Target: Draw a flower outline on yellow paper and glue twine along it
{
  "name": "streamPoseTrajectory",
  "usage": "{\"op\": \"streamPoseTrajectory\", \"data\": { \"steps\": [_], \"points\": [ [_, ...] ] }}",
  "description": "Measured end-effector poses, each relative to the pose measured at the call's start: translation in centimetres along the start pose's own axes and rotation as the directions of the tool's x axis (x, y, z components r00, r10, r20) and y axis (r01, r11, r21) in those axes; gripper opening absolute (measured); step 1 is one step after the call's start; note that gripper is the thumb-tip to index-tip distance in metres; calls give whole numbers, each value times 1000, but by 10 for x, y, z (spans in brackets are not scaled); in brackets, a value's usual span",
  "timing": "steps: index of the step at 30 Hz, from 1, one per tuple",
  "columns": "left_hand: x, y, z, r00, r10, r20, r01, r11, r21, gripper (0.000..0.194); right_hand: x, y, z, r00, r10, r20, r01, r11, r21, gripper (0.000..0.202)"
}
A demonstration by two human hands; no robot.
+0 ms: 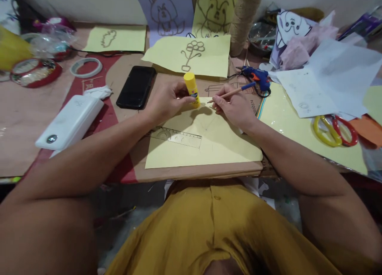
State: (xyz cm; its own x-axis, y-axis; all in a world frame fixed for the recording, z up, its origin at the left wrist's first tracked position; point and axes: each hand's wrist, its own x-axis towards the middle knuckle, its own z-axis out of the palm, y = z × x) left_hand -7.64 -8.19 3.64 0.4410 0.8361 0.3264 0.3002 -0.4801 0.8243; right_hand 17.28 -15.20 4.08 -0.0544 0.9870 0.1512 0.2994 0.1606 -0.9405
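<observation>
My left hand (171, 99) grips a yellow glue stick (190, 84), capped and nearly upright over the far part of a pale yellow sheet (229, 149). In my right hand (230, 104) is a pencil (234, 92), its blue end up to the right and its point low beside the glue stick. Faint pencil lines show on the sheet between and below my hands. A clear ruler (179, 138) lies on the sheet's left side, nearer to me. Whether the pencil tip touches paper I cannot tell.
Left of the sheet lie a black phone (136, 87), a white power bank (70, 121) and a tape roll (86, 67). Behind is a flower drawing (209, 56) beside a twine cone (245, 20). Rightward are a blue glue gun (256, 77), scissors (328, 131) and loose papers (337, 72).
</observation>
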Motion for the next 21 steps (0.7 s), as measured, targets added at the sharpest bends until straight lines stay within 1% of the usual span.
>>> {"op": "streamPoseTrajectory", "data": {
  "steps": [4, 9, 15, 17, 21],
  "points": [
    [-5, -3, 5, 1000, 7, -17, -8, 1000, -14, 20, -1, -3, 0, 1000, 27, 4, -27, 1000, -13, 30],
    [0, -9, 9, 998, 8, -60, -9, 1000, -15, 29, -3, -8, 1, 999, 28, -21, -29, 998, -56, 26],
    [-2, -4, 8, 1000, 0, -5, 0, 998, -65, 37, -3, -11, 0, 999, 36, -3, -36, 997, -68, 28],
    [-3, -3, 8, 1000, -1, 0, 1, 997, -71, 39, -3, -10, 0, 999, 36, 4, -36, 996, -76, 27],
    [-3, -3, 8, 1000, 2, 6, -2, 998, -66, 39, -2, -8, 0, 1000, 16, -1, -16, 997, -72, 28]
  ]
}}
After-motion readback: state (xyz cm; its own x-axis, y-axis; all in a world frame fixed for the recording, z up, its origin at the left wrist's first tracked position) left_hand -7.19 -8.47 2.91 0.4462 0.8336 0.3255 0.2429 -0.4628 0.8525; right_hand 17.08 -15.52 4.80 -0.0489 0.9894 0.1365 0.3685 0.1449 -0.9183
